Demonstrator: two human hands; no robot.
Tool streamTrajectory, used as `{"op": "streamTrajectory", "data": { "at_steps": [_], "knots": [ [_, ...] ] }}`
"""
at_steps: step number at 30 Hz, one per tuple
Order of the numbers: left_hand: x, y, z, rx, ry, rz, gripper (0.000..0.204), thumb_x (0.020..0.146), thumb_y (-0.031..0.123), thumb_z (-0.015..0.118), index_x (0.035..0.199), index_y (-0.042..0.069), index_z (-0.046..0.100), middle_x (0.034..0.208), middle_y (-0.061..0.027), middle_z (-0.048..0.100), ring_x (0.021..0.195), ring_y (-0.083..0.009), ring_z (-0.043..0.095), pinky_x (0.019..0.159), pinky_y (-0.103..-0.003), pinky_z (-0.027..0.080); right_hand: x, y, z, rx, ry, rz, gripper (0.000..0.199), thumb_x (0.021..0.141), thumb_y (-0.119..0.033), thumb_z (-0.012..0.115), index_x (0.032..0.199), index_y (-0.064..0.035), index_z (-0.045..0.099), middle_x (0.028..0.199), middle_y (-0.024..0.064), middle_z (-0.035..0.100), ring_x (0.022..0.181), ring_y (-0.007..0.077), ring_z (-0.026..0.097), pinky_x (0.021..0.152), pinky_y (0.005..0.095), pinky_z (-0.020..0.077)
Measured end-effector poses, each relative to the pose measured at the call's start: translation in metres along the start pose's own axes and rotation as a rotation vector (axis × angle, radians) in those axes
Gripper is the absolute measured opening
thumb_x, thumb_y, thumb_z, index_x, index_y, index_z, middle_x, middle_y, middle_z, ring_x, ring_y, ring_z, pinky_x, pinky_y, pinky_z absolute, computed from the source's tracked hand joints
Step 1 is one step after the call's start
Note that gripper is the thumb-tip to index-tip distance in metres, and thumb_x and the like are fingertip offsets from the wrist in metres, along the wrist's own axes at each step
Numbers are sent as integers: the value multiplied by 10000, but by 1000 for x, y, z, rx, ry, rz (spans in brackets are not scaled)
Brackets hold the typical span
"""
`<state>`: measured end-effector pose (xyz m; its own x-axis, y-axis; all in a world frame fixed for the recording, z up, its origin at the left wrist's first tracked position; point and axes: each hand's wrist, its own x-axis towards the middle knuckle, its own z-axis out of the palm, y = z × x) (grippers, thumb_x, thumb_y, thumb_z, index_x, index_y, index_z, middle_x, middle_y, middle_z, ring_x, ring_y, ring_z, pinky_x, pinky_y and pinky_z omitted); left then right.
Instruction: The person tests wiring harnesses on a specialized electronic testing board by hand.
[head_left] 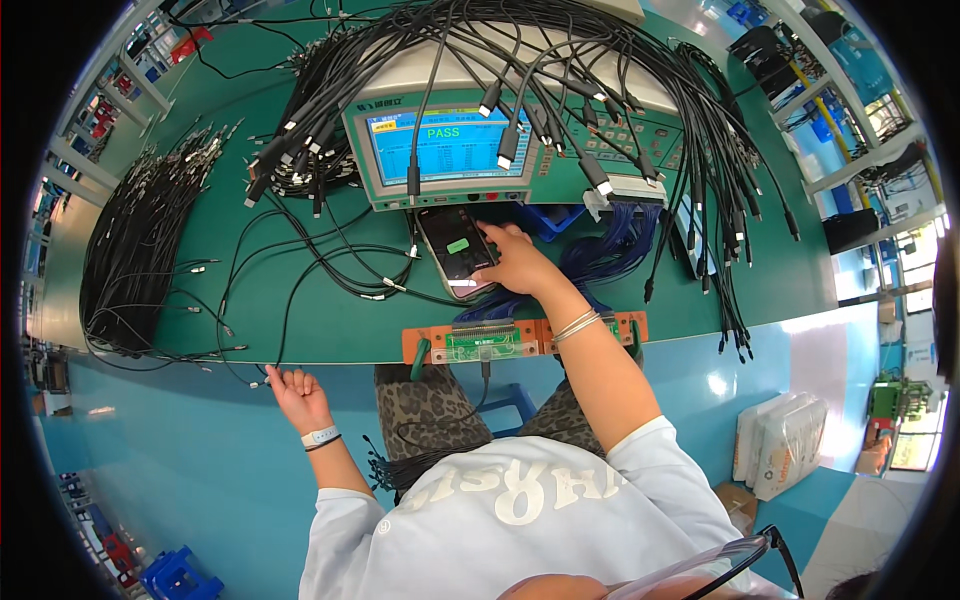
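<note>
My left hand (302, 402) is at the table's front edge on the left, its fingers closed by the end of a thin black cable (256, 381). That cable's tip pokes out beside my fingertips. Below the tester's screen, my right hand (522, 264) grips the right side of a phone (452, 240), thumb and index finger lying over its glass. The phone lies on the green table (330, 335), its dark screen lit with a small green patch. Left of it, loose black cables (330, 262) with metal plugs curve across the tabletop.
A cable tester (445, 150) with a blue screen stands behind, draped with many black cables (520, 30). A cable bundle (150, 240) lies at far left. An orange-and-green connector board (490, 342) sits at the front edge, with blue wires (620, 245) behind. More cables (425, 468) rest on my lap.
</note>
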<state>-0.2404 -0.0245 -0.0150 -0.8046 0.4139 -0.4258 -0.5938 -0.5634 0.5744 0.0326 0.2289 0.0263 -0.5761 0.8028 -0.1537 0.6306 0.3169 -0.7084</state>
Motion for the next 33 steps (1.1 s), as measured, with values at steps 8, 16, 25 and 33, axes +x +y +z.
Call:
{"op": "streamTrajectory", "data": {
  "at_steps": [8,16,25,33],
  "knots": [
    [4,-3,3,-71,-60,-24,314,878,300,511,667,101,393,472,38,216,399,-74,189,338,-205,193,2,4,0,2,3,0,828,582,-180,767,1303,-134,362,1094,141,441,974,292,424,815,345,408],
    [3,6,-1,-107,-46,-44,347,883,325,492,638,104,384,471,35,217,392,-79,181,330,-208,189,4,4,-2,-24,-21,1,856,576,-241,772,1307,-104,348,1100,150,444,982,301,426,835,357,401],
    [-6,5,8,-194,-25,-36,343,883,326,490,644,103,386,479,31,225,385,-77,198,328,-212,191,16,-56,42,-393,325,142,925,568,-438,734,1244,44,327,1091,246,433,1000,386,419,847,413,388],
    [-6,10,8,-74,87,-12,328,868,329,516,660,107,396,484,29,242,383,-76,209,328,-213,189,21,-67,26,-485,201,148,876,571,-431,740,1238,-21,347,1091,256,437,986,397,414,834,435,389]
  ]
}}
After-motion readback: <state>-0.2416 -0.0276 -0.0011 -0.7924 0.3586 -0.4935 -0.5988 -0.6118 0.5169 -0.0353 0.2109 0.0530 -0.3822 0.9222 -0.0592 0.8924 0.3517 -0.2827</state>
